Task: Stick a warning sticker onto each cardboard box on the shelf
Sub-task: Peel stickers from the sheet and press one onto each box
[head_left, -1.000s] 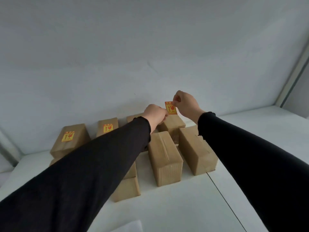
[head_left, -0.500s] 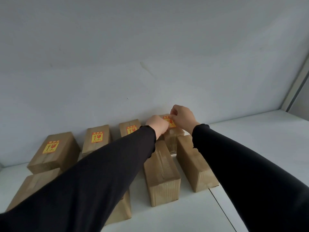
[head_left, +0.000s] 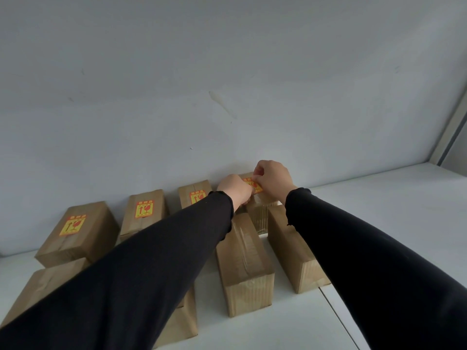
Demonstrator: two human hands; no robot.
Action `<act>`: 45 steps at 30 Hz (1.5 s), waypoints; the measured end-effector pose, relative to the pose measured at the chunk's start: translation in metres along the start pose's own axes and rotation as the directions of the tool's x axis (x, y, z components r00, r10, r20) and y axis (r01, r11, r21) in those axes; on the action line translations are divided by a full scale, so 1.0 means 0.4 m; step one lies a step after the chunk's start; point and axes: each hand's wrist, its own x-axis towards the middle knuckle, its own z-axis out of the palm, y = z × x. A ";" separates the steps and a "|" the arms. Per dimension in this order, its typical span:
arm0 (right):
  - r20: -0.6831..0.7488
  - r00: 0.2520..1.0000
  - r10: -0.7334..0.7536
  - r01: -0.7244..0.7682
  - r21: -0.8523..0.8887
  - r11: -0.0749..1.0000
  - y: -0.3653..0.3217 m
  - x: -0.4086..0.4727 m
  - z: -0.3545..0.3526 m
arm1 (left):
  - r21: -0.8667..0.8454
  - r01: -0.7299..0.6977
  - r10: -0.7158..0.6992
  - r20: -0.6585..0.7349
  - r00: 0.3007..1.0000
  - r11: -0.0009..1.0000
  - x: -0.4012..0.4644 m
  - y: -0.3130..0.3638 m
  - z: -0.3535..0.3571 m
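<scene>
Head view: warning sticker (head_left: pixel 254 186), yellow with red print, lies flat atop the rearmost right box (head_left: pixel 260 210) at the shelf (head_left: pixel 379 198) back edge, long axis toward the wall. Left hand (head_left: pixel 236 189) and right hand (head_left: pixel 273 179), fingers curled, pinch its edges, hiding most of its print.

Yellow-red sticker (head_left: pixel 253 185) atop rear box (head_left: pixel 261 210)

Both hands cover much of the warning sticker (head_left: pixel 255 186) and its rear box (head_left: pixel 261 213).

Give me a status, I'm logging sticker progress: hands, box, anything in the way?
Both hands, left hand and right hand, pinch the sticker on the fourth back-row box. Three back boxes labelled. Nothing in the way.
</scene>
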 end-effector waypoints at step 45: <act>0.145 0.988 -0.056 0.117 -0.454 0.883 -0.059 -0.176 -0.134 | 0.529 -0.473 0.534 0.044 0.844 0.705 -0.204 -0.039 -0.197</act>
